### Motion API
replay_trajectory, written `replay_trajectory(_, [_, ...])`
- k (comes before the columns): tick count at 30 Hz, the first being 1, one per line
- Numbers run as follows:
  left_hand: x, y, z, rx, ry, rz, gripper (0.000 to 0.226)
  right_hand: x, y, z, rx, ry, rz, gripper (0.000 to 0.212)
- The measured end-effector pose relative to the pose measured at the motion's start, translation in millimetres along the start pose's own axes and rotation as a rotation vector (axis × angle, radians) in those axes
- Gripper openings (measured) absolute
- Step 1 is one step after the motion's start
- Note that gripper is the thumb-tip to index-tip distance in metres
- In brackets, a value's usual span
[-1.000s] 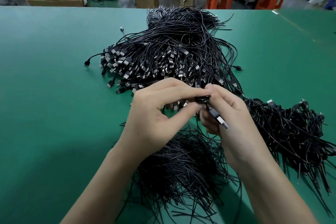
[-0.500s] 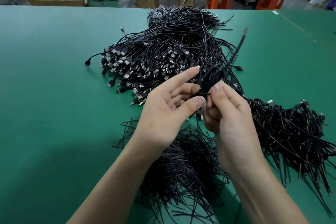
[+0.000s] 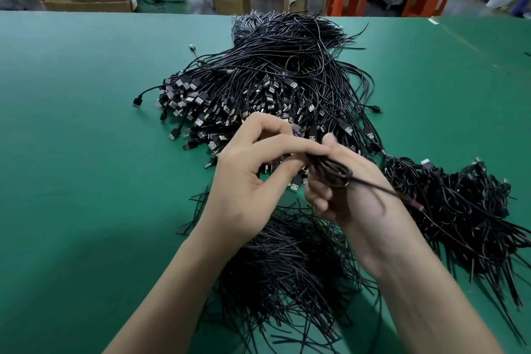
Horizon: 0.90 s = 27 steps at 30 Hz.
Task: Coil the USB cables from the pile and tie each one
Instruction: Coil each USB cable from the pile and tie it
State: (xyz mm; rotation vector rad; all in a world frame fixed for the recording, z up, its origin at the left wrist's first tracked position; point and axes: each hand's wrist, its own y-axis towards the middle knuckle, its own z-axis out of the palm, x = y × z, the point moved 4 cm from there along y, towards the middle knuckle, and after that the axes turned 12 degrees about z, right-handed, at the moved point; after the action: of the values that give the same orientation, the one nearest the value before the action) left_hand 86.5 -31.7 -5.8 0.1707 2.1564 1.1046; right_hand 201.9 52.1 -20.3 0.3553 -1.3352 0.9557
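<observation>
So the whole thing hinges on one little spot: the coiled cable (image 3: 334, 174) is up off the green table (image 3: 86, 152), lying across the top of the right hand (image 3: 356, 204). Its long axis runs roughly 10 o'clock to 4 o'clock. The right hand's fingers are curled in under it and look clamped around the loops, though that hand is pretty blurry, so I can't say exactly which fingers are doing the holding. The loose tail (image 3: 382, 190) shoots off toward 4 o'clock over the wrist and ends in something reddish. The left hand (image 3: 250, 187) comes in from 9 o'clock, with its index finger (image 3: 304, 149) stretched over the top and the thumb underneath, nipping the 10 o'clock end of the coil right where the two hands meet. I can't tell if there's a tie between those fingertips, it's too small and smeared. My guess is the wrap has to go around the waist of the coil, crosswise to that long axis. That makes the left hand the working one, since it's already at the open end while the right just anchors. The big pile of USB cables (image 3: 273, 86) sits at 12 o'clock from the hands, and the loose black strands (image 3: 287, 261), which I take for the ties, are at 6 o'clock under the wrists. The heap of bundles (image 3: 459, 204) that look already done is off at 3 o'clock. The floppy tail could snag on that heap if it swings.
</observation>
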Motion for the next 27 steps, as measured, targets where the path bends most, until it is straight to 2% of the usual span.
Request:
replay_trajectory(5, [-0.5, -0.9, 6.9, 0.114, -0.045, -0.04, 0.036, 15.4, 1.1, -21.6, -0.11, -0.151, -0.085, 0.032])
replay_trajectory(7, [1.2, -1.4, 7.9, 0.165, -0.062, -0.081, 0.041, 21.9, -0.4, -34.7, -0.21, -0.187, -0.135, 0.027])
replay_trajectory(9, [12.4, -0.3, 2.9, 0.141, -0.025, -0.159, 0.042, 29.5, -2.4, -55.4, -0.37, -0.282, -0.18, 0.029])
replay_trajectory(12, [49.4, 4.9, -13.4, 0.003, 0.171, -0.351, 0.031, 42.3, -7.7, -93.2, -0.605, -0.545, -0.2, 0.025])
replay_trajectory(15, [91.5, 16.8, -32.8, -0.022, 0.43, -0.477, 0.023, 52.1, -17.2, -127.4, -0.895, -0.878, -0.185, 0.035])
replay_trajectory(18, [123.6, 33.4, -50.0, 0.004, 0.612, -0.497, 0.02, 59.6, -31.1, -151.0, -1.084, -0.842, -0.188, 0.033])
replay_trajectory(23, [150.0, 53.5, -53.5, 0.153, 0.774, -0.604, 0.036, 66.4, -33.6, -148.0, -1.038, -0.765, -0.322, 0.022])
replay_trajectory(27, [151.7, 60.5, -55.9, 0.146, 0.798, -0.63, 0.026, 67.0, -29.7, -121.0, -0.904, -0.774, -0.386, 0.022])
